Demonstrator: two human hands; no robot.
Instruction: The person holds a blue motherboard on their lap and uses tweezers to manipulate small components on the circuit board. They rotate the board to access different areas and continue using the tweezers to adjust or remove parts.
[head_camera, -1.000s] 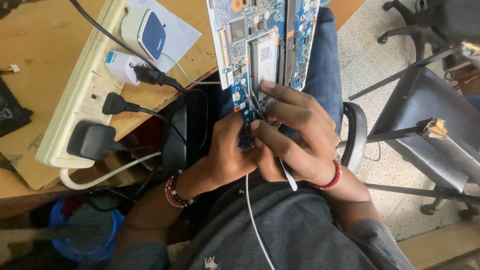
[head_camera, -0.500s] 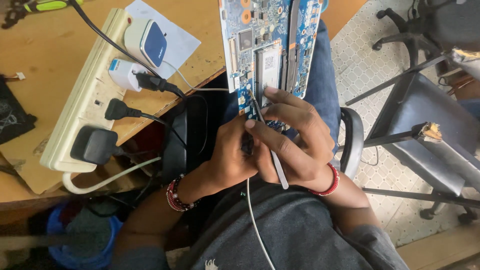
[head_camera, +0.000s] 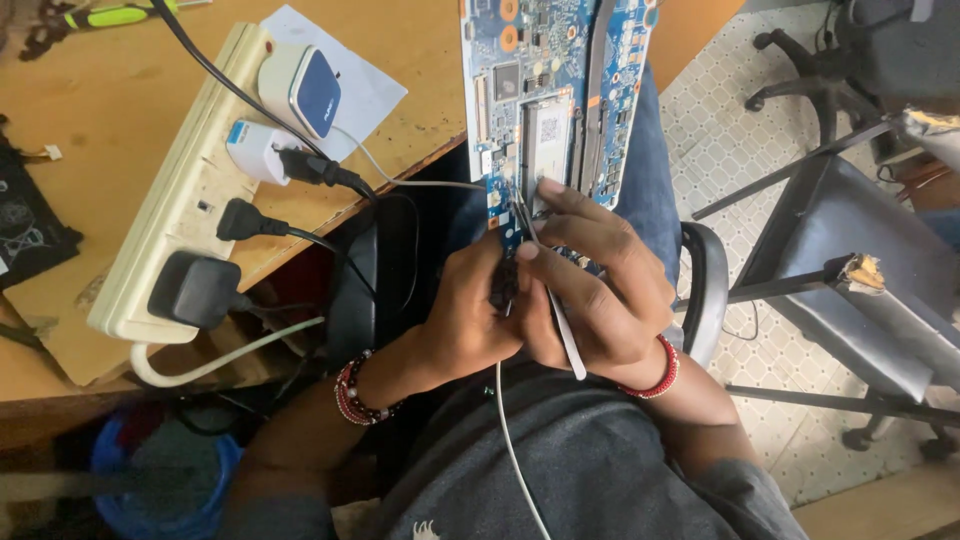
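Your right hand (head_camera: 600, 300) pinches tweezers (head_camera: 548, 285), your left hand (head_camera: 470, 320) closes on the circuit board (head_camera: 545, 110) edge; a slip could scratch components.

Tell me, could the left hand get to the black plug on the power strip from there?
Probably yes. The left hand sits near the black plug, with only open space and loose cables between, though it would have to let go of the circuit board.

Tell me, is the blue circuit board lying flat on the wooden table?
No, the blue circuit board hangs past the table edge, over the person's lap.
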